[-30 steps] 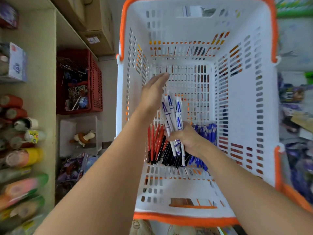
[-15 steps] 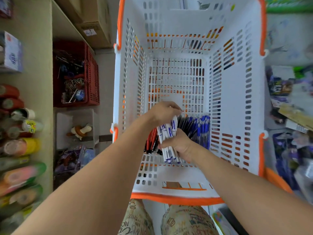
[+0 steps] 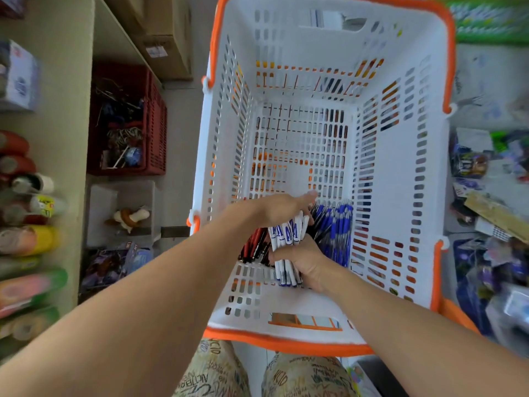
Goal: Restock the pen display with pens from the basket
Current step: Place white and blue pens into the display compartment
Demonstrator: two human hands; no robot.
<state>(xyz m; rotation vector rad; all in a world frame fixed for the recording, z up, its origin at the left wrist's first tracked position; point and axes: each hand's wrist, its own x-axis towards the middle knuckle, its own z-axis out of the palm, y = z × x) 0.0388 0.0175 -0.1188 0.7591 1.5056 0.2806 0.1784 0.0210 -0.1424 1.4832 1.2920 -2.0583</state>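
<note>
A white basket (image 3: 400,173) with an orange rim stands in front of me. Low in it lie red and black pens (image 3: 255,247) on the left and blue-capped pens (image 3: 337,227) on the right. My right hand (image 3: 303,262) grips a bundle of white pens with blue print (image 3: 286,239), held upright above the basket floor. My left hand (image 3: 282,207) lies over the top ends of that bundle, fingers stretched toward the blue-capped pens. The pen display is out of view.
Shelves on the left carry tubes and bottles (image 3: 25,239) and a box (image 3: 18,78). A red crate (image 3: 128,121) and a clear bin (image 3: 123,213) sit on the floor. Assorted packaged goods (image 3: 492,219) crowd the right side. My knees (image 3: 257,373) are below the basket.
My left hand came down from the basket's left wall onto the tops of the white pens. My right hand lowered the bundle a little; the camera tilted down.
</note>
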